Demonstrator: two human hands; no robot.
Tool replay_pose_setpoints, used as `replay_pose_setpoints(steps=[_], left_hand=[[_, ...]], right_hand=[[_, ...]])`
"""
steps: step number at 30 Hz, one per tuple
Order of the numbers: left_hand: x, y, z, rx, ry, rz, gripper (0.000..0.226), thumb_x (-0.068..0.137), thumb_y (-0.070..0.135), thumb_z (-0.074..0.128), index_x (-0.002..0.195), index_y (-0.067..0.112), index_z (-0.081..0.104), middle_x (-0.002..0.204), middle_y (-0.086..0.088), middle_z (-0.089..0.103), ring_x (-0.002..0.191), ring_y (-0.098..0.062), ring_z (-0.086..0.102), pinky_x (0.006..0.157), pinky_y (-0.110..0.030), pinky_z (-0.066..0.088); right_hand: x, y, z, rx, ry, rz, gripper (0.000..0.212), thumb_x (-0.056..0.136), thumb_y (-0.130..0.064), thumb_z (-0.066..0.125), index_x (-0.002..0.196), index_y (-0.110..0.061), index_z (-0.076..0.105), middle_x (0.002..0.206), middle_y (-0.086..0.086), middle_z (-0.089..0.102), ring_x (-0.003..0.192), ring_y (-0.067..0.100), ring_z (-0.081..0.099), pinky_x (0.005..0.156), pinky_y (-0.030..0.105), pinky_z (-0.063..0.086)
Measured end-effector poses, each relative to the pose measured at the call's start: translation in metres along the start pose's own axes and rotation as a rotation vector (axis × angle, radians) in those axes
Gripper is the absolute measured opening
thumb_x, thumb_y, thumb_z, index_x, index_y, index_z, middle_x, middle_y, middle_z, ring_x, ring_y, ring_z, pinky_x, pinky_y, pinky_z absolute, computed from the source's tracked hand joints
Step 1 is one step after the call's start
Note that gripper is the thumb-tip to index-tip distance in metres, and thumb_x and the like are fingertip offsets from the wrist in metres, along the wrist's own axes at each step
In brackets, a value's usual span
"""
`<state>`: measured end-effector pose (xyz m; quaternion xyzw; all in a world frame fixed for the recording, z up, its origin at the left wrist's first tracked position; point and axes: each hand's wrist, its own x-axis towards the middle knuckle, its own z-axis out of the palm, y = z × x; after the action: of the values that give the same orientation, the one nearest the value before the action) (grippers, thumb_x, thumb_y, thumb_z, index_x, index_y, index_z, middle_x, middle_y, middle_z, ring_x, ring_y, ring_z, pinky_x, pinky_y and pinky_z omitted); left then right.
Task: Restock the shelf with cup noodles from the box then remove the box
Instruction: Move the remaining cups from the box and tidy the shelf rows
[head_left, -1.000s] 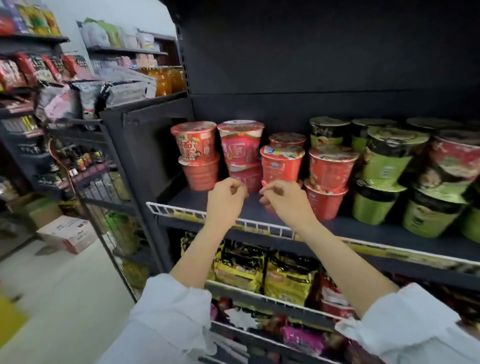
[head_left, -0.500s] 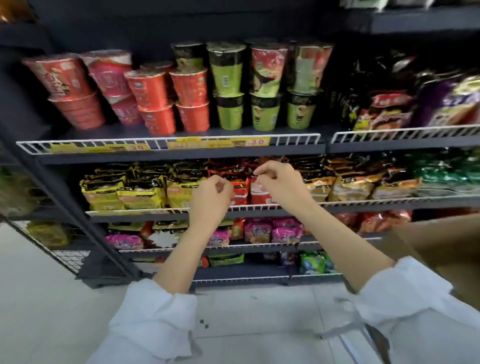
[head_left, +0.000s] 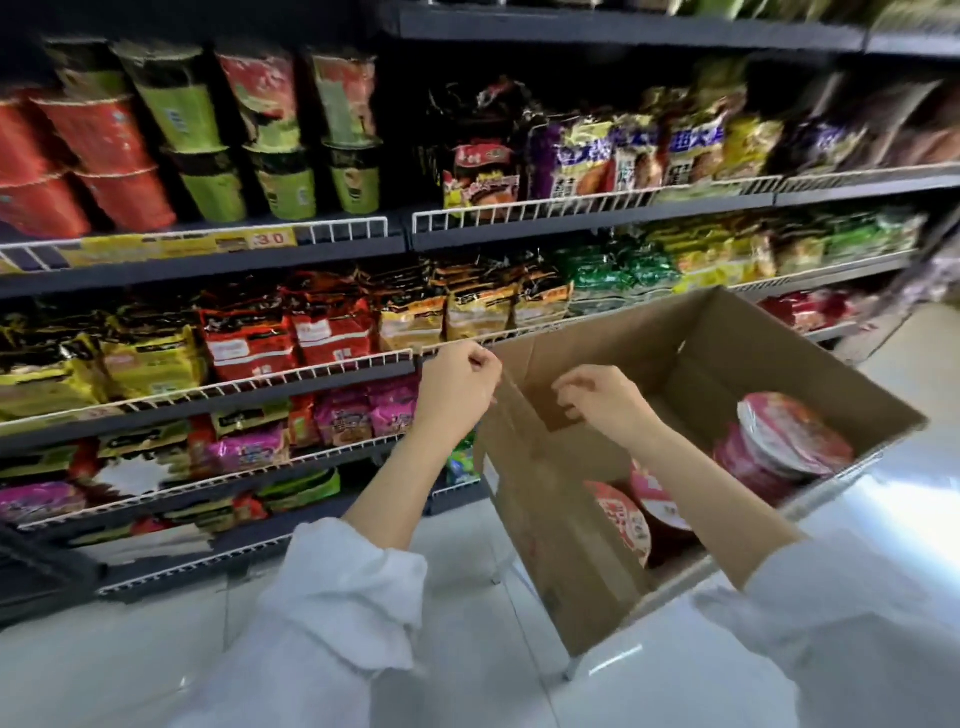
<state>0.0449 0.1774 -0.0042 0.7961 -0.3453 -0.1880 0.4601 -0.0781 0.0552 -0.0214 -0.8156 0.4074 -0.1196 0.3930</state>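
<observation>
An open cardboard box (head_left: 550, 499) stands at the lower right on a white metal stand. Pink and red cup noodles (head_left: 789, 436) lie inside it, one more (head_left: 621, 519) near my right forearm. My left hand (head_left: 457, 389) hovers at the box's left rim, fingers curled, holding nothing. Over the box's opening, my right hand (head_left: 602, 397) has loosely bent fingers and is empty. On the upper left shelf (head_left: 208, 244), red cup noodles (head_left: 98, 156) and green cup noodles (head_left: 218, 156) stand stacked two high.
Shelves of bagged noodles (head_left: 322, 332) and snack packs (head_left: 613, 150) run across the view behind white wire rails. White tiled floor (head_left: 156, 649) lies below. The box's stand leg (head_left: 571, 670) reaches the floor near my right sleeve.
My view has swung right and down from the cup noodle shelf to the box. Both empty hands have come down from the shelf rail to the box's opening.
</observation>
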Motion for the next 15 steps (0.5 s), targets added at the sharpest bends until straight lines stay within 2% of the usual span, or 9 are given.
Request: replay_pose_setpoints(steps=[2,5,6,9,10,12,13,15], left_hand=[[0.002,0.015,0.025,0.027,-0.041,0.007,0.014,0.096,0.021,0.049,0.091,0.014,0.060,0.091,-0.006,0.071,0.068,-0.016,0.068,0.071,-0.032,0.056],[0.007,0.033,0.073,0.115,-0.136,0.009,0.011,0.094,0.024,0.051,0.087,0.019,0.058,0.090,-0.003,0.070,0.078,-0.019,0.069,0.088,-0.039,0.053],[0.008,0.037,0.090,0.132,-0.178,-0.006,0.009,0.094,0.024,0.052,0.089,0.020,0.058,0.092,-0.003,0.070,0.082,-0.019,0.068,0.088,-0.038,0.053],[0.017,0.044,0.141,0.198,-0.273,-0.090,0.016,0.093,0.029,0.053,0.100,0.016,0.061,0.102,-0.003,0.067,0.089,-0.020,0.064,0.076,-0.033,0.051],[0.021,0.045,0.156,0.235,-0.296,-0.132,0.021,0.093,0.031,0.052,0.102,0.014,0.061,0.101,-0.003,0.065,0.089,-0.021,0.062,0.072,-0.031,0.047],[0.029,0.040,0.181,0.299,-0.333,-0.265,0.031,0.094,0.033,0.049,0.106,0.007,0.062,0.091,-0.008,0.064,0.083,-0.025,0.062,0.065,-0.031,0.042],[0.032,0.036,0.191,0.330,-0.347,-0.342,0.038,0.095,0.033,0.048,0.112,0.002,0.061,0.091,-0.012,0.065,0.084,-0.027,0.063,0.067,-0.033,0.045],[0.035,0.024,0.207,0.375,-0.380,-0.501,0.047,0.097,0.034,0.046,0.122,-0.004,0.054,0.112,-0.018,0.063,0.102,-0.032,0.061,0.082,-0.036,0.048]], right_hand=[[0.003,0.023,-0.021,-0.022,-0.010,0.008,0.020,0.094,-0.016,0.052,0.106,-0.012,0.068,0.092,0.003,0.065,0.075,0.012,0.057,0.061,0.017,0.043],[0.013,0.057,-0.043,-0.094,-0.082,0.026,0.025,0.093,-0.016,0.052,0.114,-0.008,0.064,0.086,0.000,0.059,0.072,0.011,0.052,0.056,0.016,0.036],[0.019,0.070,-0.047,-0.121,-0.121,0.052,0.028,0.092,-0.017,0.053,0.118,-0.009,0.061,0.088,0.001,0.060,0.073,0.012,0.051,0.057,0.019,0.037],[0.041,0.107,-0.058,-0.214,-0.238,0.103,0.040,0.089,-0.024,0.058,0.126,-0.010,0.055,0.114,0.008,0.061,0.092,0.018,0.057,0.071,0.026,0.043],[0.049,0.118,-0.060,-0.232,-0.275,0.109,0.039,0.088,-0.024,0.059,0.124,-0.009,0.055,0.115,0.009,0.060,0.092,0.020,0.058,0.070,0.027,0.044],[0.064,0.137,-0.062,-0.265,-0.358,0.112,0.032,0.089,-0.022,0.057,0.116,-0.006,0.058,0.107,0.011,0.062,0.081,0.019,0.056,0.061,0.025,0.041],[0.071,0.144,-0.061,-0.287,-0.405,0.113,0.026,0.090,-0.021,0.056,0.111,-0.006,0.058,0.100,0.010,0.060,0.075,0.018,0.054,0.057,0.023,0.039],[0.082,0.156,-0.055,-0.316,-0.493,0.121,0.021,0.092,-0.020,0.053,0.106,-0.005,0.055,0.093,0.007,0.055,0.072,0.016,0.052,0.055,0.022,0.038]])
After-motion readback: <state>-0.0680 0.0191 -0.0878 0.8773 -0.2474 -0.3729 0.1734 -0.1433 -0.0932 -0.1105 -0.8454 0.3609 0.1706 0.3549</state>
